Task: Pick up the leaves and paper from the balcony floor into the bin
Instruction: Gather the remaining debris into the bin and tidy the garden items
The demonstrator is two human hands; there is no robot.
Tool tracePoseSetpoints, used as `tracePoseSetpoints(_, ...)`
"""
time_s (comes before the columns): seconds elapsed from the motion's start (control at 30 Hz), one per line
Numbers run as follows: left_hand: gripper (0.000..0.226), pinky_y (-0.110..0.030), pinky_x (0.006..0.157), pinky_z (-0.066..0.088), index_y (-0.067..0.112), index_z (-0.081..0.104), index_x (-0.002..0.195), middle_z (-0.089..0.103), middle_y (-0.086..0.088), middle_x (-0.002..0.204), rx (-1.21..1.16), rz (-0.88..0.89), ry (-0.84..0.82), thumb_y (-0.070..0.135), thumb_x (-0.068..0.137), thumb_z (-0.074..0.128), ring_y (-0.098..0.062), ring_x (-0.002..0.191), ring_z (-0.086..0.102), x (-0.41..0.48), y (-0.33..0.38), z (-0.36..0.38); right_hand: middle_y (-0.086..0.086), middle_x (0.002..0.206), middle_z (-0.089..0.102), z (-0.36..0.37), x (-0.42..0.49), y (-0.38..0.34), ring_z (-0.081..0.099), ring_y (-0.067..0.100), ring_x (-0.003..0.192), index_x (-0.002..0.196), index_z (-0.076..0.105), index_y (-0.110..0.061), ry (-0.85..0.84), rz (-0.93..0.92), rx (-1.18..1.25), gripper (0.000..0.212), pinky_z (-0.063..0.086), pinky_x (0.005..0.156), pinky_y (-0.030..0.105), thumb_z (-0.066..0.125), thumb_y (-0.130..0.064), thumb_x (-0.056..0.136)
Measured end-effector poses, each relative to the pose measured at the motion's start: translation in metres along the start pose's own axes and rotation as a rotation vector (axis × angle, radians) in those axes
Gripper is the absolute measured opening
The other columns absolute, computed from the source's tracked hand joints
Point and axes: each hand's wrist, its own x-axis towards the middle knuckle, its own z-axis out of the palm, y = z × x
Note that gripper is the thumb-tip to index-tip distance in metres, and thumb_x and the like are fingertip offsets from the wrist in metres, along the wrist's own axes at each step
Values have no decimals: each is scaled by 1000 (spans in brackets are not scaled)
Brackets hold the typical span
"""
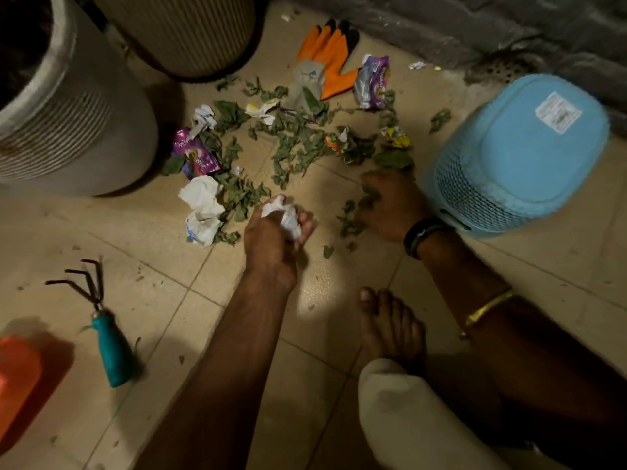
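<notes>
A home balcony used for pot gardening is indicated: a beige tiled floor (142, 300) is bounded by a rough grey wall (475, 22) behind the blue plastic bin (529, 147), and a perforated drain cover (505, 67) is set at the wall's foot just behind that bin. A large ribbed planter (84, 123) and a second planter (190, 32) are stood well to the left of the bin, a claw rake (101, 320) with a teal handle is laid far to its lower left, and an orange gardening glove (334, 56) is seen to its upper left. Between the bin and the planters, leaves (295, 144), crumpled paper (203, 198) and snack wrappers (195, 157) are strewn.
</notes>
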Motion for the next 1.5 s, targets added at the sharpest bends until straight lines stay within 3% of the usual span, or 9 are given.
tracePoseSetpoints(0.1, 17, -28, 53, 58, 13, 60, 98, 60, -12, 80, -41, 24, 28, 3, 100, 47, -17, 61, 60, 4, 5, -8, 6, 152, 36, 25, -11, -3, 34, 32, 135, 147, 46, -23, -66, -88, -295, 86, 36, 110, 39, 81, -47, 72)
tracePoseSetpoints(0.3, 34, -30, 59, 59, 6, 56, 132, 64, -15, 105, -25, 23, 82, 6, 98, 48, -19, 73, 67, 8, 10, -19, 11, 120, 64, 54, -18, 2, 60, 32, 109, 114, 75, -17, 127, -245, -260, 30, 51, 92, 35, 63, -7, 88)
tracePoseSetpoints(0.53, 17, -51, 98, 50, 14, 59, 115, 64, -14, 115, 76, -100, -104, 15, 99, 54, -31, 101, 66, 0, -1, -22, -7, 88, 76, 26, -28, -24, 72, 11, 84, 93, 78, -26, 78, -166, 488, 25, 60, 79, 31, 83, -7, 77)
tracePoseSetpoints(0.67, 41, -45, 87, 55, 5, 49, 141, 58, -22, 135, -13, -189, -285, 14, 101, 52, -33, 105, 64, -6, -6, -19, -4, 80, 76, 32, -33, -49, 73, 11, 76, 86, 74, -27, -2, -229, 563, 18, 62, 68, 36, 84, -20, 72)
tracePoseSetpoints(0.83, 34, -34, 78, 58, 5, 55, 127, 60, -17, 127, -187, -113, -99, -9, 99, 43, -22, 91, 62, 7, 3, -32, -4, 101, 74, 29, -24, -52, 63, 0, 68, 93, 74, -29, -26, -225, 616, 30, 53, 67, 24, 84, -9, 74)
tracePoseSetpoints(0.97, 32, -33, 60, 62, 1, 56, 124, 62, -17, 102, -319, -113, -42, -10, 99, 41, -22, 80, 62, 8, 21, -50, 0, 124, 64, 38, -21, -34, 64, 13, 96, 126, 67, -27, 13, -205, 65, 54, 53, 91, 29, 79, -9, 76)
tracePoseSetpoints(1.07, 27, -32, 58, 61, 4, 56, 116, 61, -17, 105, -330, -92, -31, -10, 99, 39, -22, 82, 62, 5, 27, -54, 4, 140, 44, 61, -25, -26, 55, 23, 117, 146, 49, -27, -94, -269, -278, 75, 45, 98, 29, 81, -18, 79)
tracePoseSetpoints(1.27, 41, -32, 56, 59, 1, 49, 138, 57, -19, 119, -314, -74, 1, -8, 99, 41, -25, 90, 61, 8, 26, -59, 8, 100, 67, 72, -18, -21, 67, 27, 88, 93, 78, -15, 25, -401, -189, 11, 53, 76, 32, 70, -10, 88)
tracePoseSetpoints(1.5, 35, -32, 58, 60, 3, 53, 130, 59, -16, 107, -258, -20, -11, -7, 98, 44, -23, 84, 61, 8, 25, -62, 2, 124, 65, 93, -28, -51, 55, 19, 113, 94, 77, -17, 34, -568, -178, 16, 43, 89, 25, 67, -6, 88)
